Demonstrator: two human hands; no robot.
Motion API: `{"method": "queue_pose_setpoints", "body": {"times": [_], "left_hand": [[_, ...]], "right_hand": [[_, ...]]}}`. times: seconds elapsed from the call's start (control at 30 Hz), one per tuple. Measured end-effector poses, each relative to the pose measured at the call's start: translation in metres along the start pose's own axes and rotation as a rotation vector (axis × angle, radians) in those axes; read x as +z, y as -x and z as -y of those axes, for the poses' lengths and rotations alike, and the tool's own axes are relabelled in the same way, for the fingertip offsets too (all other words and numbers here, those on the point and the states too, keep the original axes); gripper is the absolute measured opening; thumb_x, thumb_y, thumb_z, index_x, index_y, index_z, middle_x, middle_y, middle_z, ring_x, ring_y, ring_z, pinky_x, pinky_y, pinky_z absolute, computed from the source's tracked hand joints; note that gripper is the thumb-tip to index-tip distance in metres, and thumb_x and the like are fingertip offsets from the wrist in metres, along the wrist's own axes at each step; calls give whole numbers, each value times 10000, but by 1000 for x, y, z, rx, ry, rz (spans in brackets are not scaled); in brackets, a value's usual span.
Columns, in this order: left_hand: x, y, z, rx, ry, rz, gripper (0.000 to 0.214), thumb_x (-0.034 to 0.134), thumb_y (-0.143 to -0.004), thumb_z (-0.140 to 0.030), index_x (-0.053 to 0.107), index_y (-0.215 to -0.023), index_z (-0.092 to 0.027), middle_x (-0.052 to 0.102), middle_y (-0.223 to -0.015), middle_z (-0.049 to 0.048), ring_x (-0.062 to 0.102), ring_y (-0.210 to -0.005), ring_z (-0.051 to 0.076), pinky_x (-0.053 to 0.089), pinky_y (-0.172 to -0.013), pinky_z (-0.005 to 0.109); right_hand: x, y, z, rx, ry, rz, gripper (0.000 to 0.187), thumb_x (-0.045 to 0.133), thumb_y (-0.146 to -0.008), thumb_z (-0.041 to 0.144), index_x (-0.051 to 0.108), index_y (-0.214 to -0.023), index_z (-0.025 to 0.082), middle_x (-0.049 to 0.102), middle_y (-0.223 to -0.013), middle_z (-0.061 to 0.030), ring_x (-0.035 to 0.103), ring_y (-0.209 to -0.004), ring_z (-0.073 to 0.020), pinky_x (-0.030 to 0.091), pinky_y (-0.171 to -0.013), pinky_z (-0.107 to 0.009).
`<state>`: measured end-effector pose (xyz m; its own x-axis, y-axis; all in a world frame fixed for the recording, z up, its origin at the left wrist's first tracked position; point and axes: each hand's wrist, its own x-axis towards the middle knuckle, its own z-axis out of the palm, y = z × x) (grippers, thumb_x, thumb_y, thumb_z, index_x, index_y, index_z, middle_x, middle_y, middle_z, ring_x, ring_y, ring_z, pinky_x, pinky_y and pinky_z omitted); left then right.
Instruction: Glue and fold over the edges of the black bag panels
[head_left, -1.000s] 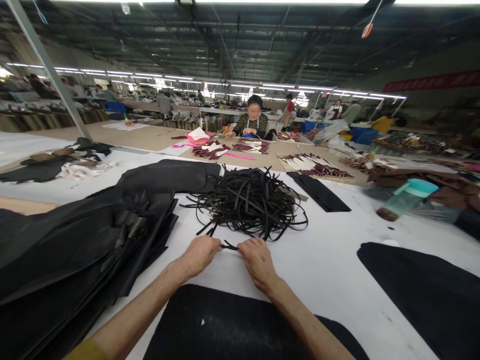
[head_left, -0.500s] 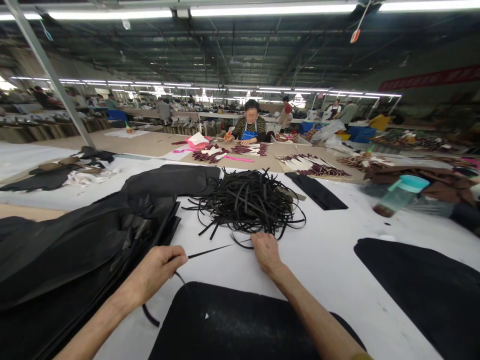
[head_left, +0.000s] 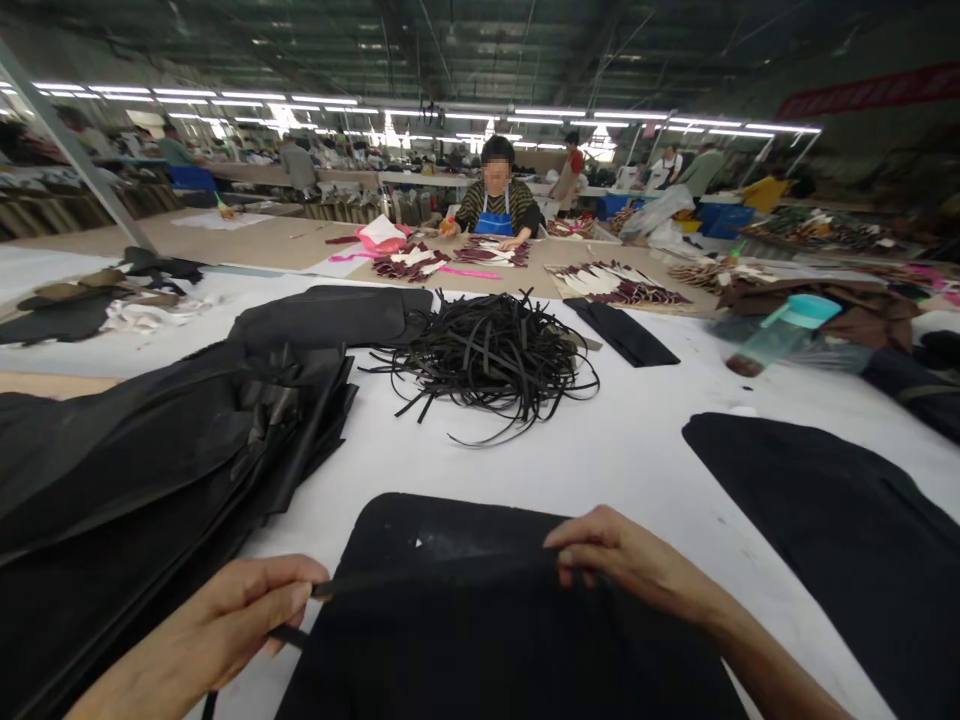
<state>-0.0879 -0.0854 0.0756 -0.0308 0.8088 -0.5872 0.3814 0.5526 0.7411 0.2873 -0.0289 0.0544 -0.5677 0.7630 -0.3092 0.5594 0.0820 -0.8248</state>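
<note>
My left hand (head_left: 247, 610) pinches a thin black strip (head_left: 360, 580), and a loose end of it hangs below the fingers. From there the strip runs to the right across a black panel (head_left: 450, 620), where dark on dark makes it hard to follow. At its other end my right hand (head_left: 622, 555) has thumb and fingers closed on it, just over the panel. The panel lies on the white tabletop in front of me. Beyond it sits a tangled heap of black strips (head_left: 487, 350).
Folded black material (head_left: 150, 470) is piled at the left. Another black panel (head_left: 817, 510) lies at the right, with a teal-lidded bottle (head_left: 780, 335) behind it. Across the table a co-worker (head_left: 495, 205) sits behind maroon and white pieces (head_left: 409, 262).
Both hands have come back toward me from the heap, bringing the strip over the near panel. My right hand has moved right. The view has tilted down.
</note>
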Motion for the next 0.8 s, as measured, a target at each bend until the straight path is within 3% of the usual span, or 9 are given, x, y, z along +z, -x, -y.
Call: {"method": "queue_pose_setpoints", "body": {"times": [0.07,0.13,0.23,0.4,0.53,0.67,0.8], "left_hand": [[15,-3,1,9,83,220,403,662,-561,-597,584,-643,-210,457,-541,-40,339,-463,92,354,-469,223],[32,-12,4,44,164,273,371,680,-557,-536,526,-583,-200,457,-530,-39,380,-498,103,368,-497,228],[53,-31,14,55,133,229,331,672,-570,-462,474,-561,-197,438,-493,-54,397,-486,104,339,-477,218],[71,-59,23,94,-27,177,293,602,-652,-450,477,-597,-190,434,-439,-74,385,-441,93,237,-459,204],[77,-65,20,202,-87,166,170,502,-707,-339,514,-634,-186,498,-520,-56,461,-519,113,313,-525,226],[80,-66,18,202,-117,125,142,478,-687,-311,523,-630,-189,550,-554,-31,510,-563,138,357,-560,245],[82,-69,15,169,-162,13,185,491,-695,-360,523,-635,-188,525,-521,-31,494,-535,143,334,-523,247]], "right_hand": [[1,28,-5,98,-270,104,257,484,-838,294,685,-783,144,671,-715,-37,493,-550,-107,360,-527,-213],[5,49,-15,174,-382,118,262,508,-820,323,689,-795,135,664,-668,-42,433,-487,-92,296,-483,-220],[16,68,-37,249,-477,50,324,503,-824,388,677,-898,125,653,-624,-44,412,-462,-94,254,-469,-228],[31,73,-67,309,-506,-133,356,503,-816,461,641,-872,138,608,-578,-12,373,-449,-90,230,-477,-237],[35,70,-74,355,-576,-278,315,507,-810,476,564,-850,168,600,-602,7,333,-430,-76,209,-465,-240],[37,68,-85,443,-549,-331,342,507,-784,533,513,-733,195,590,-593,2,320,-417,-77,180,-449,-252],[40,65,-99,564,-400,-402,389,487,-760,583,532,-641,216,421,-410,37,300,-405,-105,185,-443,-262]]}}
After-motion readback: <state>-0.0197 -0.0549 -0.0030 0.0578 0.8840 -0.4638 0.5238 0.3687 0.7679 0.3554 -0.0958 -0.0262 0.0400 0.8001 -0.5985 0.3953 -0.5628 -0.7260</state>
